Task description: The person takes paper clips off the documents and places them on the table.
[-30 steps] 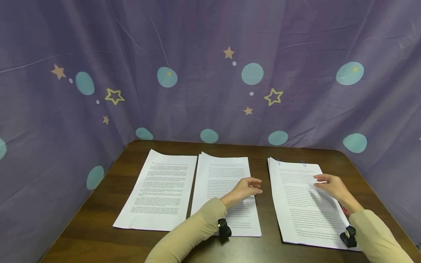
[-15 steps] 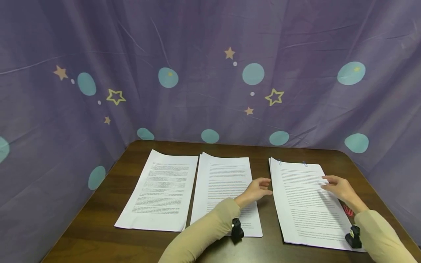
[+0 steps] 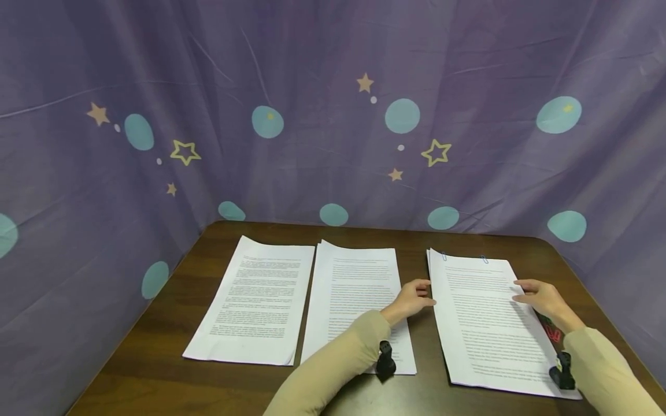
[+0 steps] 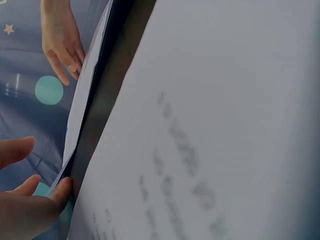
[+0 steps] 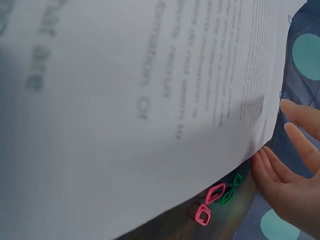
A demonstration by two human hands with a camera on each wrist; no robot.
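A stack of printed sheets [image 3: 484,329] lies on the right of the table, with two blue paper clips [image 3: 485,259] on its far edge. At its left edge is my left hand [image 3: 411,299], thumb and fingers spread apart; in the left wrist view a fingertip [image 4: 61,192] meets the stack's edge. My right hand [image 3: 543,301] is at the right edge, some fingertips against the paper's border in the right wrist view. Neither hand pinches the sheets. Beside that edge lie red clips [image 5: 215,193] and green clips [image 5: 227,196], partly hidden by the right arm in the head view.
Two more stacks of printed sheets lie on the brown table [image 3: 151,375]: a middle stack [image 3: 359,277], partly under my left forearm, and a left stack [image 3: 260,300]. A purple curtain [image 3: 312,58] with stars and dots hangs behind the table.
Both hands have shifted right; my left hand has come from over the middle stack to the right stack's left edge, my right hand outward to its right edge. More clips show now.
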